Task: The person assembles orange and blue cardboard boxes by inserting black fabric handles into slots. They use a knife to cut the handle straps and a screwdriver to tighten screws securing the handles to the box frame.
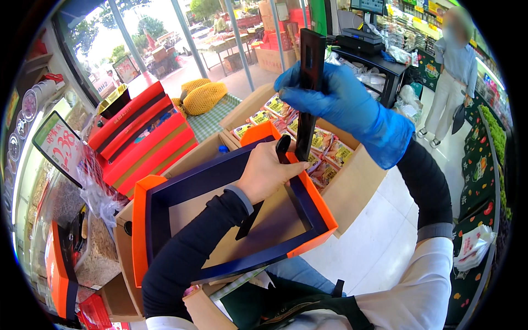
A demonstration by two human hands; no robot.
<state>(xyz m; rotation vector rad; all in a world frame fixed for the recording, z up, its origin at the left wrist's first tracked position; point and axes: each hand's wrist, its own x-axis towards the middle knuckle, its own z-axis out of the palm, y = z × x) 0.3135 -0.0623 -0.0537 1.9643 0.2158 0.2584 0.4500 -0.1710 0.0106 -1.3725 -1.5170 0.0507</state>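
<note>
My right hand [342,102], in a blue glove, is raised and closed round a long flat black strip [312,52] with a slot near its top. Below it my bare left hand [268,171] is closed on a second black strip [251,219], whose rounded upper end pokes out above the fingers. Its thumb reaches toward the lower end of the raised strip; whether they touch I cannot tell. Beneath both hands sits an open orange and dark-blue box [142,228], with brown cardboard showing inside. My left forearm crosses over its near side.
A cardboard carton [357,184] of small packaged foods [336,154] stands behind the box. Red gift boxes [148,137] and a price sign [58,146] are at left. Yellow-netted goods [203,98] lie on a checked cloth. A person [454,77] stands in the aisle at right.
</note>
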